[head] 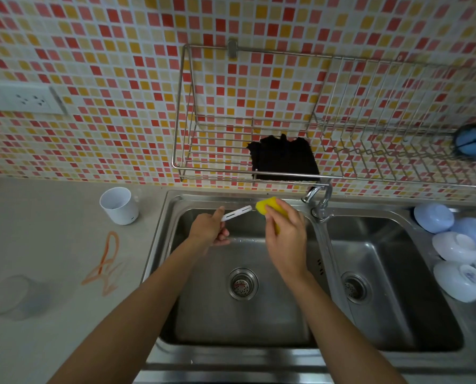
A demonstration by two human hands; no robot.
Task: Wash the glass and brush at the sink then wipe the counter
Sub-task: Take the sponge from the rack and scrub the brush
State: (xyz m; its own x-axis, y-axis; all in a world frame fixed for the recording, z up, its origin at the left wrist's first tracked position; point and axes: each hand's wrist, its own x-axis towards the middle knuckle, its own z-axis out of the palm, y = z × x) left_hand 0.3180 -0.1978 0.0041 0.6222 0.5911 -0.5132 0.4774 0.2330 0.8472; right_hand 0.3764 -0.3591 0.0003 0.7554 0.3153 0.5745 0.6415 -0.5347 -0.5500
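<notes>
Over the left sink basin [192,314], my left hand [210,230] grips a white brush [237,213] by its handle, with the slotted end pointing right. My right hand [285,231] holds a yellow sponge [268,205] just right of the brush tip; whether they touch is unclear. A clear glass [18,296] stands on the grey counter [51,342] at the left, blurred. A white cup [118,205] stands on the counter near the sink's back left corner.
Orange smears [106,261] mark the counter between cup and glass. The tap [318,199] stands between the two basins. A black cloth [284,157] lies in the wire wall rack [212,151]. Several white and blue bowls [458,250] sit upturned right of the right basin.
</notes>
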